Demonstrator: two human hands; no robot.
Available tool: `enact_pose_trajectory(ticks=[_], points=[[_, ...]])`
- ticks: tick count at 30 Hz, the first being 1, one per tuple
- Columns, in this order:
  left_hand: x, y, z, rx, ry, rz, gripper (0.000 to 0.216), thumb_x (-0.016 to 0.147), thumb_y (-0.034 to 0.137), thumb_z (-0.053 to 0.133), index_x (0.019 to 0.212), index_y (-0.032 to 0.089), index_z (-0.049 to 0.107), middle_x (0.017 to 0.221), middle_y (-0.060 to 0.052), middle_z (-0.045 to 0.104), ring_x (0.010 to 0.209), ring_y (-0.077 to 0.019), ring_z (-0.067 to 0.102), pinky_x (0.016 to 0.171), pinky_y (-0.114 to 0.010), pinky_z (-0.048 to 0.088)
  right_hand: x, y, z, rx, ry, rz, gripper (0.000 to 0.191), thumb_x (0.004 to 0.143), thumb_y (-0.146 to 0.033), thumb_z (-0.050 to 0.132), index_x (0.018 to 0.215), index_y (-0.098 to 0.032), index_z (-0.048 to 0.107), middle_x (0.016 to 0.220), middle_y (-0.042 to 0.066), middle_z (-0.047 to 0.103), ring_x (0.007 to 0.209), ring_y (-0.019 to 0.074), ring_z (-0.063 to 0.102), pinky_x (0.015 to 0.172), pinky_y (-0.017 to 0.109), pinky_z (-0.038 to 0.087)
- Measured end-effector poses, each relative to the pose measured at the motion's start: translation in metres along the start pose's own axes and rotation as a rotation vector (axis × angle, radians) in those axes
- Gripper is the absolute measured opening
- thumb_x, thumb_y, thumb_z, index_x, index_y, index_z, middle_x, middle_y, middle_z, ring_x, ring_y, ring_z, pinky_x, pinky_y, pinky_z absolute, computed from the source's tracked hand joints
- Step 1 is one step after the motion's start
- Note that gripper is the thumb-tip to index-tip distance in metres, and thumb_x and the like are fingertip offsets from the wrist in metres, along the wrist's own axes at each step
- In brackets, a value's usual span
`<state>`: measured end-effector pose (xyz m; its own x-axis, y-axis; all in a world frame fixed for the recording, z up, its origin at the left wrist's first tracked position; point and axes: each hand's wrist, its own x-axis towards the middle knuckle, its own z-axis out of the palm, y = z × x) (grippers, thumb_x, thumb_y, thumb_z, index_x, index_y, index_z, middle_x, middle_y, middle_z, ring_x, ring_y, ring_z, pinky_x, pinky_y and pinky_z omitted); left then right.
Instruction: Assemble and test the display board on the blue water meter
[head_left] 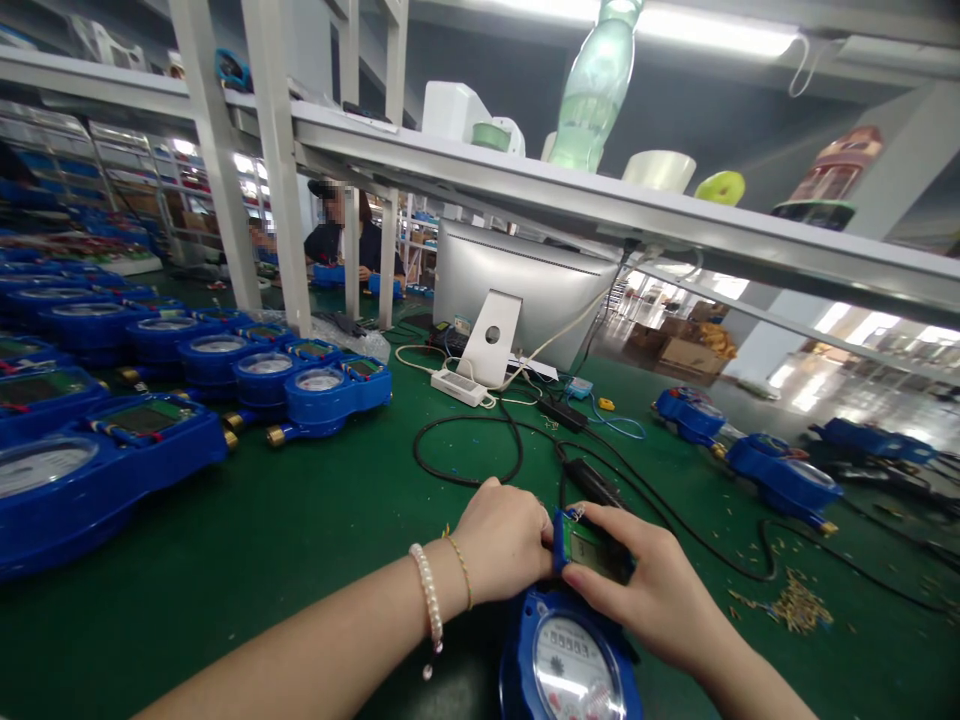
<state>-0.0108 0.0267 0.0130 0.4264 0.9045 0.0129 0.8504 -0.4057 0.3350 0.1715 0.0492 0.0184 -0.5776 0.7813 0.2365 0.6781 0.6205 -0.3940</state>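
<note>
A blue water meter (576, 668) with a round dial lies at the bottom of the head view, its near end cut off by the frame. At its far end is a green circuit board with a small grey display (596, 553). My right hand (660, 580) is closed around this end, thumb on the near side and fingers on the far side. My left hand (499, 545) presses against the left side of the same end, fingers curled. Its fingertips are mostly hidden behind the blue housing. A pearl bracelet (426, 595) circles my left wrist.
Rows of blue water meters (322, 395) stand left; more meters (780, 475) lie right. Black cables (517, 450) loop before a monitor (525, 285). Small clippings (801, 603) are heaped right. A shelf (480, 165) with a bottle (598, 90) spans above. A person (367, 240) sits beyond.
</note>
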Motion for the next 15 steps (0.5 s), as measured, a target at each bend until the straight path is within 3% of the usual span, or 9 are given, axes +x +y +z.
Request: enact_pose_trajectory(ticks=[5,10,15], points=[[-0.003,0.0,0.003,-0.051,0.026,-0.039,0.018,0.089,0.031,0.058,0.086,0.015,0.066,0.086,-0.003,0.069,0.082,-0.0182,0.065,0.081,-0.041,0.051,-0.002,-0.002,0.001,-0.028,-0.004,-0.008,0.049,0.072,-0.042,0.064,0.113,-0.016,0.061,0.112,0.01,0.068,0.101,0.027,0.064,0.09,0.044,0.051],[-0.006,-0.01,-0.01,-0.177,-0.036,0.083,0.021,0.086,0.034,0.062,0.082,0.013,0.066,0.077,0.001,0.067,0.071,-0.0164,0.064,0.065,-0.031,0.053,-0.003,-0.001,-0.001,-0.033,-0.023,-0.016,0.05,0.072,-0.042,0.064,0.114,-0.014,0.061,0.11,0.011,0.069,0.099,0.0268,0.065,0.088,0.044,0.052],[-0.009,-0.012,-0.017,-0.209,-0.025,0.111,0.021,0.088,0.031,0.06,0.077,0.014,0.066,0.073,0.001,0.066,0.07,-0.0159,0.064,0.068,-0.033,0.052,-0.004,0.001,-0.001,-0.025,-0.024,-0.008,0.053,0.071,-0.043,0.065,0.114,-0.013,0.061,0.11,0.012,0.068,0.099,0.0274,0.065,0.088,0.044,0.051]])
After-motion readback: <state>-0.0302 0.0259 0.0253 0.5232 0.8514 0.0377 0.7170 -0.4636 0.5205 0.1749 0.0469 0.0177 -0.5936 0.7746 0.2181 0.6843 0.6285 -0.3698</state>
